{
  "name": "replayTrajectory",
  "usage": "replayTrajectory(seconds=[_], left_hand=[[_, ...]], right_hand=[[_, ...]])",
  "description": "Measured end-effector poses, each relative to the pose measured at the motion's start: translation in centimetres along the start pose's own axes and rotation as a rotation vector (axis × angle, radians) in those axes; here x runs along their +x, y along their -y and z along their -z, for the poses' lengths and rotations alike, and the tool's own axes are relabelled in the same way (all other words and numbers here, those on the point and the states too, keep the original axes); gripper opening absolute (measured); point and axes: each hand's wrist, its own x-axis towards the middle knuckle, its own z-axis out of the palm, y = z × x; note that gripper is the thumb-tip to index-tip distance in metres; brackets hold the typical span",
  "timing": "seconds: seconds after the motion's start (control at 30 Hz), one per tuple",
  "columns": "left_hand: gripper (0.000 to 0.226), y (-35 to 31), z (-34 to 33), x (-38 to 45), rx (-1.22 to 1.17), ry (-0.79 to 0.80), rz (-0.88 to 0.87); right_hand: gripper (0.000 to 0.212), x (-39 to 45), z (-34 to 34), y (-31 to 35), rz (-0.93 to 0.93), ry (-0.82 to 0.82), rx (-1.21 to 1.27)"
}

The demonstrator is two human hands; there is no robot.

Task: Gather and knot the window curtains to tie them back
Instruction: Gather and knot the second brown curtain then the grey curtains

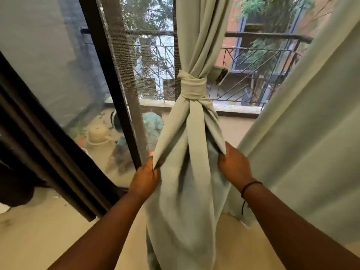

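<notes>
The big loose curtain hangs at the right. The middle curtain has a knot. The left hand and right hand each pinch an edge below it, maybe to tighten it.

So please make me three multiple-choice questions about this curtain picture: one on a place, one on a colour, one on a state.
1. Where is the knot relative to the hands?
A. above them
B. below them
C. level with them

2. What colour is the curtain?
A. dark red
B. pale green
C. navy

3. What is the left hand doing?
A. hanging free
B. pressing the glass
C. gripping the curtain

Answers:
1 A, the wrapped band sits higher up the bundle than both hands.
2 B, the fabric is light sage.
3 C, its fingers pinch a fold, as the right hand does too.
</notes>
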Motion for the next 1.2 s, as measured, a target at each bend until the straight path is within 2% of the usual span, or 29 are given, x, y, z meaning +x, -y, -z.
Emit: replayTrajectory(seconds=[0.13,0.23,0.3,0.37,0.47,0.53,0.63,0.7,0.73,0.77,0.87,0.97,1.0,1.07,1.1,1.2], left_hand=[[0.028,-1.9,1.0,0.9,-0.271,0.052,-0.080],[0.038,-6.6,4.3,3.5,-0.627,0.081,-0.197],[0.045,-10.6,7.1,6.5,-0.809,0.010,-0.327],[0.040,-15.0,10.3,9.4,-0.931,-0.047,-0.423],[0.032,-21.0,15.1,12.9,-0.946,-0.035,-0.554],[0.036,-23.5,17.2,14.0,-0.907,-0.097,-0.609],[0.044,-25.5,19.4,14.5,-0.744,-0.378,-0.724],[0.044,-26.3,20.2,14.1,-0.594,-0.531,-0.836],[0.045,-26.6,20.5,13.7,-0.561,-0.545,-0.861],[0.045,-26.8,21.2,13.5,-0.550,-0.528,-0.880],[0.039,-27.4,21.8,13.4,-0.534,-0.520,-0.833],[0.054,-27.8,23.7,13.2,-0.702,-0.378,-0.825],[0.052,-27.9,23.9,13.1,-0.705,-0.333,-0.839],[0.027,-28.0,24.1,13.1,-0.661,-0.309,-0.852],[0.017,-27.8,24.2,13.6,-0.681,-0.301,-0.818],[0.017,-27.1,25.0,14.9,-0.922,-0.192,-0.671]], right_hand=[[0.035,0.7,0.9,2.2,0.003,0.077,0.462],[0.035,3.2,4.6,6.3,-0.002,-0.054,0.832],[0.028,5.7,7.9,10.4,0.090,-0.197,0.936],[0.020,8.3,10.9,14.6,0.213,-0.309,0.958],[0.010,11.3,14.3,19.8,0.298,-0.434,0.949],[0.026,12.3,15.4,21.9,0.287,-0.570,0.865],[0.045,13.5,15.6,23.8,0.223,-0.786,0.746],[0.056,13.9,15.0,24.9,0.186,-0.817,0.719],[0.059,14.0,14.6,25.3,0.157,-0.798,0.758],[0.058,14.2,14.7,26.0,0.132,-0.778,0.845],[0.050,14.0,15.5,26.4,0.101,-0.559,1.111],[0.041,13.1,16.8,27.5,0.157,-0.470,0.984],[0.036,12.8,16.9,28.3,0.172,-0.458,0.947],[0.015,13.0,16.5,29.1,0.205,-0.434,0.864],[0.013,13.1,16.3,29.4,0.194,-0.463,0.809],[0.044,13.7,15.8,29.1,0.225,-0.577,0.582]])
